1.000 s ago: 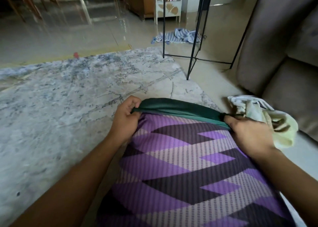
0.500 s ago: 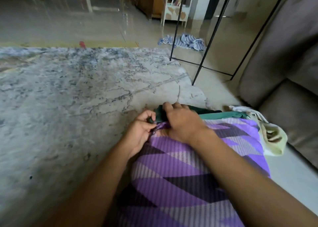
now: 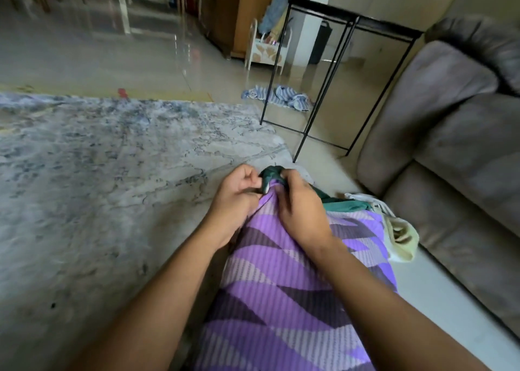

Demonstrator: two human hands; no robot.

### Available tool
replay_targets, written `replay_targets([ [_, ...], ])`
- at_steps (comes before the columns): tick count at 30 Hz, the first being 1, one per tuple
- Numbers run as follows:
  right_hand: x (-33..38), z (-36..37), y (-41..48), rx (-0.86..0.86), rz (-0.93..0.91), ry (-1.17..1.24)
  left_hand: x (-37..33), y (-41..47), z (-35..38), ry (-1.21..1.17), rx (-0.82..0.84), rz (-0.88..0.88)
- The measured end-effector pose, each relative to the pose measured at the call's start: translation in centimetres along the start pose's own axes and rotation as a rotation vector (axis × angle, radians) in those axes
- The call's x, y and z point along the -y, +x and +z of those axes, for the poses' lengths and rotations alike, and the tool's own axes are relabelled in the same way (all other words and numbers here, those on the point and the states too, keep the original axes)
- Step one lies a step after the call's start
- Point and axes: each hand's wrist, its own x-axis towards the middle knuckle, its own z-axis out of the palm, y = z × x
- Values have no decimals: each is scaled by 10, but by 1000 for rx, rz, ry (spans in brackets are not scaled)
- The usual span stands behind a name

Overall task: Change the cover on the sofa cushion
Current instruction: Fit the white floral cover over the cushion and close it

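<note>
A cushion in a purple zigzag cover point(image 3: 284, 294) lies lengthwise in front of me. At its far end the dark green inner cushion point(image 3: 342, 205) shows at the cover's open edge. My left hand point(image 3: 236, 193) and my right hand point(image 3: 302, 207) meet at the far left corner. Both pinch the purple cover's edge there, around a bunched bit of green fabric point(image 3: 270, 172). A crumpled cream and white cloth point(image 3: 396, 230) lies just right of the cushion.
A grey marbled rug point(image 3: 98, 173) covers the floor to the left. A grey sofa point(image 3: 455, 151) stands at the right. A black metal-frame side table point(image 3: 337, 69) stands ahead. A striped blue cloth point(image 3: 278, 96) lies on the tiles beneath it.
My right hand left the cushion's far right corner and joined my left hand at the far left corner. The view tilted upward and showed more of the room.
</note>
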Motion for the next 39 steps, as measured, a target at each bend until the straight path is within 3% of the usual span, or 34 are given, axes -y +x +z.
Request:
replay_targets([
  [5,36,-79,-2,-319,-53,238,-76,-21,15,5,142,157],
  [8,58,-129,-4,-438,-111,356,-121,-33,6,83,105,271],
  [10,73,-157,-6,-511,-140,514,-143,-40,-3,322,-3,367],
  [13,93,-190,-13,-611,-111,846,-161,-60,-3,911,-147,429],
  [17,93,-198,-30,-506,6,1298,-161,-73,22,813,-111,455],
  [20,66,-182,-49,-441,182,1409,-135,-76,45,1035,-204,473],
  [22,40,-175,-68,-379,346,1356,-106,-80,61,1110,-171,517],
  [26,-34,-178,-107,-207,516,902,-39,-91,109,1245,67,412],
  [32,-143,-199,-160,-95,631,745,33,-80,192,1183,341,208],
  [35,-183,-201,-175,94,734,596,59,-59,215,1248,343,171],
  [39,-219,-210,-170,284,944,458,83,-17,216,1429,212,213],
])
